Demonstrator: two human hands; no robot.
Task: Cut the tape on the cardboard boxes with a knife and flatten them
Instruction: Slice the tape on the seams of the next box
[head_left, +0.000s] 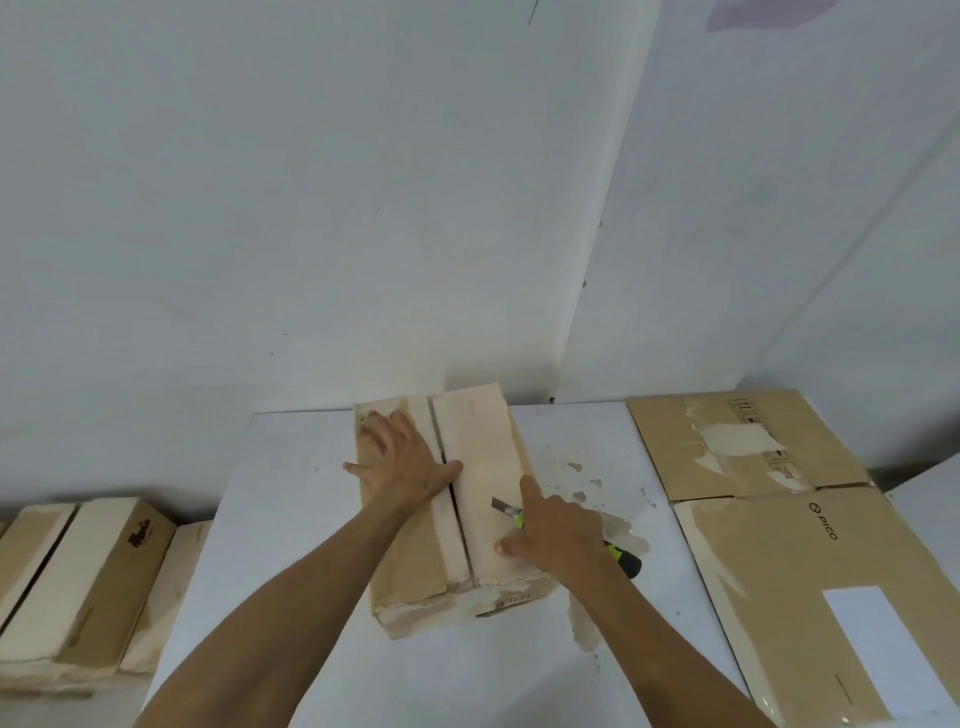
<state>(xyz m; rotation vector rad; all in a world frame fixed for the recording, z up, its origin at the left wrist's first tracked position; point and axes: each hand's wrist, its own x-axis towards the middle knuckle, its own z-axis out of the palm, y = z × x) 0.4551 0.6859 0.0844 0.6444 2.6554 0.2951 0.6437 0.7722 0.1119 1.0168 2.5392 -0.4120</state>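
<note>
I see a tan rectangular cardboard box (457, 499) lying on the white table (291, 519), near its far edge, its two top flaps meeting at a dark seam that runs from far to near. The left hand (402, 460) lies flat on the left flap with straight, spread fingers, its thumb reaching across the seam. The right hand (558, 530) rests on the right flap and grips a utility knife with a green and black handle (618, 556); the index finger points straight ahead and the short blade pokes out to the left over the cardboard. On the right of the table lie flattened brown cardboard boxes (779, 525). To the left, off the table, sit more taped tan boxes (78, 587).
</note>
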